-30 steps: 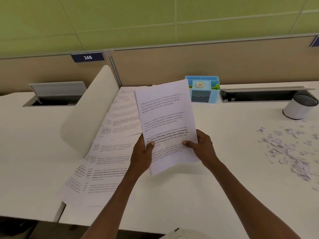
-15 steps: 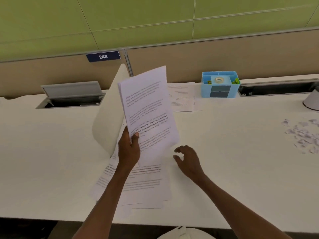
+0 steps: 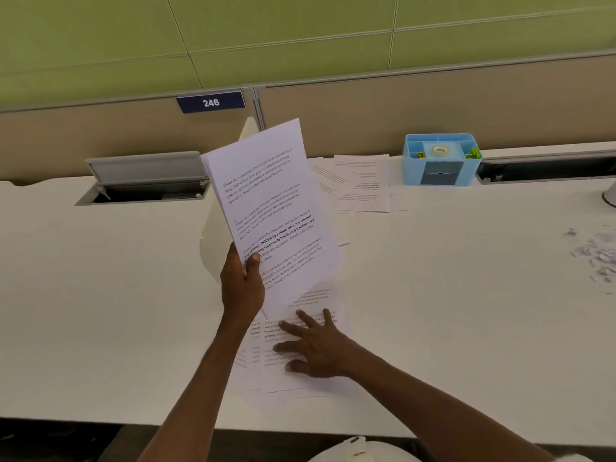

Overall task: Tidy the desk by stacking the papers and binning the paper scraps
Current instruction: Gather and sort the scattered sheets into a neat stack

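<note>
My left hand (image 3: 241,288) grips a thin stack of printed sheets (image 3: 270,208) by its lower left edge and holds it upright above the desk. Beneath it several loose printed sheets (image 3: 286,378) lie fanned on the desk. My right hand (image 3: 316,348) rests flat on them with its fingers spread. More printed papers (image 3: 361,185) lie at the back of the desk beside the blue organiser. A patch of white paper scraps (image 3: 596,258) is scattered at the right edge.
A blue desk organiser (image 3: 440,160) with a tape roll stands at the back. A cream divider panel (image 3: 213,241) rises behind the held stack. A grey cable flap (image 3: 146,176) is open at the back left. A white bin's edge (image 3: 610,195) shows far right.
My right hand let go of the stack and came down flat onto the loose sheets on the desk. My left hand keeps the stack raised, shifted to the left.
</note>
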{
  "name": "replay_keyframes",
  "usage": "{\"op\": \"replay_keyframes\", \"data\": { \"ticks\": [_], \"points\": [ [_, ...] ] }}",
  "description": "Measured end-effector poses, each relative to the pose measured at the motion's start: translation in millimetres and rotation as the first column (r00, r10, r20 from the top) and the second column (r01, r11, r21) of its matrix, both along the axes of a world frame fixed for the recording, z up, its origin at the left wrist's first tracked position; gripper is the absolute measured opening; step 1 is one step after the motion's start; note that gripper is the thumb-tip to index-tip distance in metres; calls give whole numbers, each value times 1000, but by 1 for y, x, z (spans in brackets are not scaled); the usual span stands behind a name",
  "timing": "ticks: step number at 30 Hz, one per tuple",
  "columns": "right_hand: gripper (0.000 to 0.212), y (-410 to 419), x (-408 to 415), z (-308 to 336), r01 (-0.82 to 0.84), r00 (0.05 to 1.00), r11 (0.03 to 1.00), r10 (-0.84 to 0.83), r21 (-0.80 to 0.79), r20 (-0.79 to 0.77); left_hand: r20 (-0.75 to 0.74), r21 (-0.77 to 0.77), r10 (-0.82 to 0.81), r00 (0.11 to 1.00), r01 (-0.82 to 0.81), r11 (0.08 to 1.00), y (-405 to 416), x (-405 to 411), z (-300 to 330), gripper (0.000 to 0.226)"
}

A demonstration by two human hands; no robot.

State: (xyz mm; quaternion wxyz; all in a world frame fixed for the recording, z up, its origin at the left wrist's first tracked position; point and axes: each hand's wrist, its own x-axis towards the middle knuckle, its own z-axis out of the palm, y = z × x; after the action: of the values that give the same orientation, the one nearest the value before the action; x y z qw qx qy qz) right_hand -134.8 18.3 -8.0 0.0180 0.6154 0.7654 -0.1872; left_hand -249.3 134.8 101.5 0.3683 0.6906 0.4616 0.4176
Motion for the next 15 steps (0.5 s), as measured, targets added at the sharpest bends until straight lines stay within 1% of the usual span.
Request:
{"op": "replay_keyframes", "data": {
  "ticks": [3, 6, 10, 15],
  "points": [
    [45, -5, 21, 0, 96, 991, 995, -96, -6, -89, 33, -20, 6, 999, -5, 1000, 0, 3, -4, 42],
    [37, -22, 55, -4, 173, 977, 984, -165, 45, -131, 81, -29, -4, 997, 7, 1000, -3, 13, -6, 41],
    [31, -51, 107, -11, 284, 953, 952, -266, 114, -147, 96, -16, -5, 995, 7, 1000, -8, 28, -8, 42],
    [29, -83, 164, -15, 438, 896, 882, -415, 172, -158, 132, -58, -14, 991, 22, 998, -16, 44, -18, 40]
  ]
}}
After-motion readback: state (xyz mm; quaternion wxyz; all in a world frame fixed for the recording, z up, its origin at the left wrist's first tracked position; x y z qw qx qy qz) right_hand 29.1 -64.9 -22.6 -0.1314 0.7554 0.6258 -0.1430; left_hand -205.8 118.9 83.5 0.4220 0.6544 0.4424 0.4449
